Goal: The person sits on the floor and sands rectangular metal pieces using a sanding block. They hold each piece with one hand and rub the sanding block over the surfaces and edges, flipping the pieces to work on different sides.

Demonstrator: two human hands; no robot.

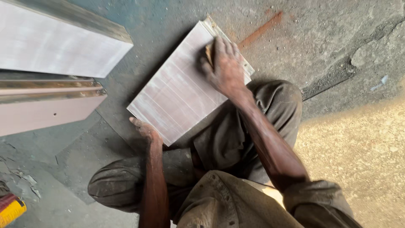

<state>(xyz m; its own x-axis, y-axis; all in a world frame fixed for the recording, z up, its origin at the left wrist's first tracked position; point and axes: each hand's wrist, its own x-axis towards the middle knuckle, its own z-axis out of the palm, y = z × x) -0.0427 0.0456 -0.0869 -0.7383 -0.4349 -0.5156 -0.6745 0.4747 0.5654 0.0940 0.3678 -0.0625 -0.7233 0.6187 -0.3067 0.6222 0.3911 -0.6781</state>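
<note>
Head view, looking straight down at a crouched pose on a rough concrete floor [320, 38].

Pale metal panel [179, 90], flat and rectangular, faintly scored with parallel lines, resting tilted across the knees, one end toward the body, the other toward the top of the frame. Long axis running from lower left to upper right, away from the body. Folded lip along the far right edge.

Right hand [225, 65] pressed palm-down on the upper right part of the panel, fingers curled together over a small tan pad or block [208, 50], only a sliver of it showing under the fingertips. Closed on that piece, though exactly what it is stays too hidden to tell. Right forearm stretched diagonally up from the lower right, so the bulk of the panel lies below and to the left of this hand, along the scored lines.

Left hand [144, 128] at the panel's near lower-left edge, thumb and fingers hooked against the rim, touching it from below; how tightly it grips is not clear. Of the two, the left hand nearer the body, the right hand further out along the panel.

Dusty grey trousers [228, 139] and shirt beneath the arms.

Upper left: a larger pale metal sheet [55, 46] with a folded edge, and below it a pinkish panel [42, 109], both well apart from the hands. Bottom left corner: a yellow and red object [10, 209], partly cut off. Sandy yellow patch of floor at right.
</note>
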